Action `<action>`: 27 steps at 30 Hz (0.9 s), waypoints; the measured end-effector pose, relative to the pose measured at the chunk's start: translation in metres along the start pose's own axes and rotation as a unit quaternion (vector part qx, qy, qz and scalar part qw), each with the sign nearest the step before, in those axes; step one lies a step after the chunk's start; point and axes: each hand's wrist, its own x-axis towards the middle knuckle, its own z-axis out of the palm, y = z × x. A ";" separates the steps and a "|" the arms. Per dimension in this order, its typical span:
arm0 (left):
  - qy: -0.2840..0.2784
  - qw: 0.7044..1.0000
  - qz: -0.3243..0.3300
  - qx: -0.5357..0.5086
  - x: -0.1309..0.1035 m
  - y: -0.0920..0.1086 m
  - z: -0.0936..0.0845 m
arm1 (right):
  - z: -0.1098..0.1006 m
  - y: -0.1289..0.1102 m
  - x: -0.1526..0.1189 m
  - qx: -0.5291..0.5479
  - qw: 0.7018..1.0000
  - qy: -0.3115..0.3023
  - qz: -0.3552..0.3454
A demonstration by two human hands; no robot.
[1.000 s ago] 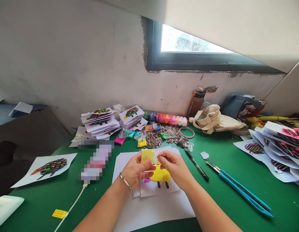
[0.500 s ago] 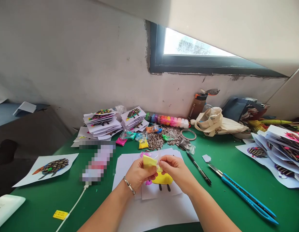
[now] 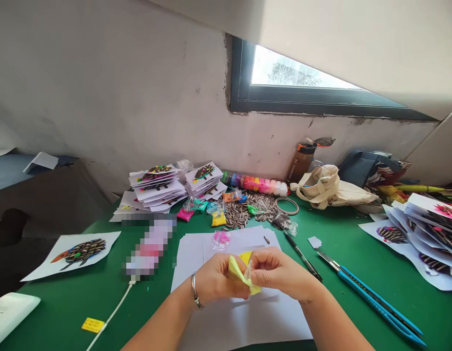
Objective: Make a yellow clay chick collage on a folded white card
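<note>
My left hand (image 3: 216, 278), with a bracelet at the wrist, grips a small bag of pale yellow clay (image 3: 236, 271). At the bag's right end, the fingers of my right hand (image 3: 280, 273) pinch its clear plastic. Both hands are held above a stack of white paper (image 3: 244, 326). Under them lies a card with a yellow clay shape (image 3: 245, 256), mostly covered by my fingers. Just beyond my hands, a clear bag of pink clay (image 3: 221, 239) rests on the paper, and a single sunflower seed (image 3: 266, 240) lies to its right.
A black pen (image 3: 302, 256) and a blue craft knife (image 3: 375, 297) lie at right. Sunflower seeds (image 3: 236, 214), clay bags and a tape roll (image 3: 287, 206) are behind the paper. Seed-picture cards stand piled left (image 3: 160, 190) and right (image 3: 426, 234). A cable (image 3: 112, 317) crosses the left side.
Both hands have come down and nearer to me with the yellow clay bag, which has turned. The pink clay bag shows more, while the yellow shape's dark legs are now hidden.
</note>
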 end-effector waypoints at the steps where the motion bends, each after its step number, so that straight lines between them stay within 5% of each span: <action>1: -0.004 1.000 0.003 0.003 0.000 0.000 0.000 | 0.000 0.001 0.001 0.001 1.000 0.007 -0.004; 8: 0.020 1.000 0.021 -0.007 0.000 0.001 0.003 | 0.001 0.000 0.002 0.057 0.998 0.007 -0.003; 15: 0.191 0.973 0.015 -0.129 0.007 -0.002 -0.005 | 0.000 0.000 0.005 0.067 0.992 0.084 -0.067; 22: 0.162 0.978 0.003 -0.132 0.005 0.002 -0.003 | 0.001 -0.002 0.006 0.057 0.989 0.121 -0.067; 27: 0.207 0.970 0.012 -0.124 0.010 -0.003 -0.003 | 0.004 -0.002 0.009 0.030 0.990 0.135 -0.038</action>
